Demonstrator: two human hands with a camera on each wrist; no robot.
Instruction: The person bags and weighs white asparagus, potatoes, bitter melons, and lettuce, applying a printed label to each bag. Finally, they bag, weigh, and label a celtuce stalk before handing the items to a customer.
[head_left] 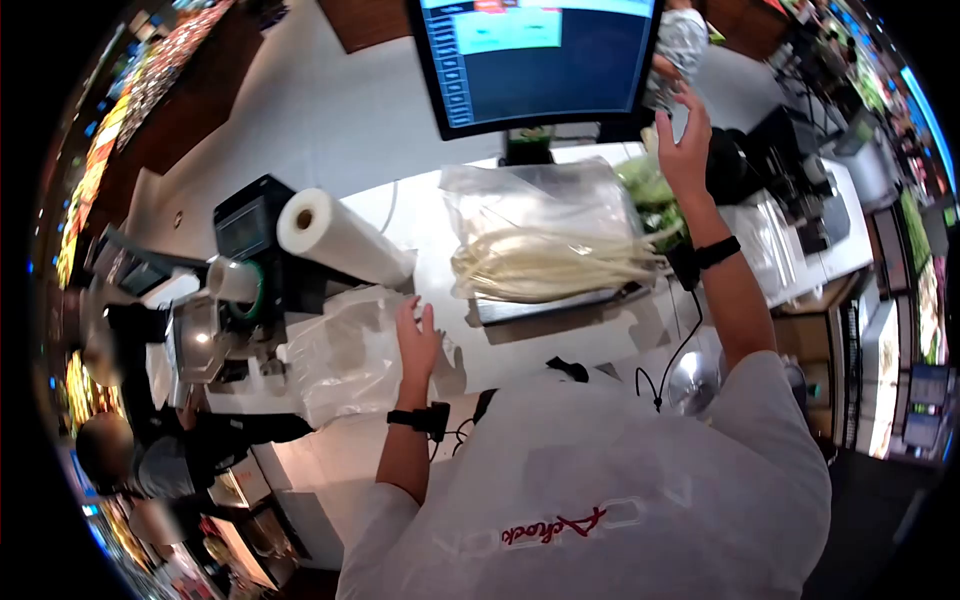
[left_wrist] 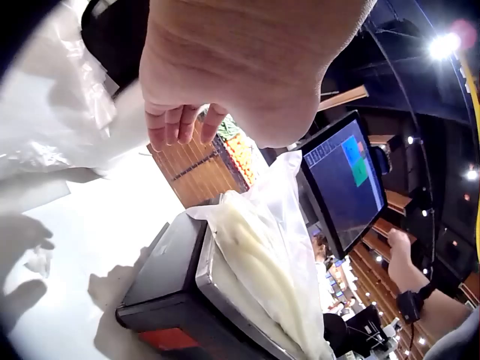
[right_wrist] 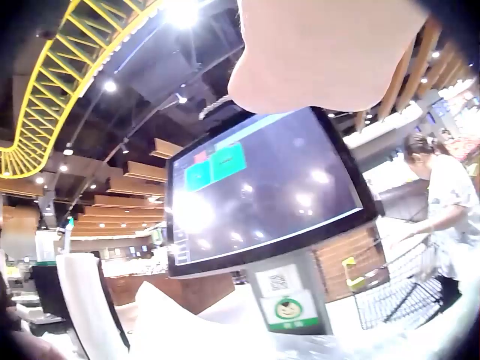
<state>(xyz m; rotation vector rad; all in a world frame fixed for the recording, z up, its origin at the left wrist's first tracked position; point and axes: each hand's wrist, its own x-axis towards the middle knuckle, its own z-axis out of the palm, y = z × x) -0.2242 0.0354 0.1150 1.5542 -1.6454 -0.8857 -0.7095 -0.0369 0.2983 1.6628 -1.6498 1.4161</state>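
Left hand, right hand: hanging open, empty. Bagged stalks: overhanging scale at right edge, possibly sliding off if right forearm is bumping.

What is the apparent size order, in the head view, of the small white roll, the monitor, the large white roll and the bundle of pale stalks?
1. Monitor, even cut off at the top
2. Bundle of pale stalks
3. Large white roll
4. Small white roll

We hold our right hand raised on an outstretched arm, fingers spread, while our left hand hovers lower, fingers loosely extended.
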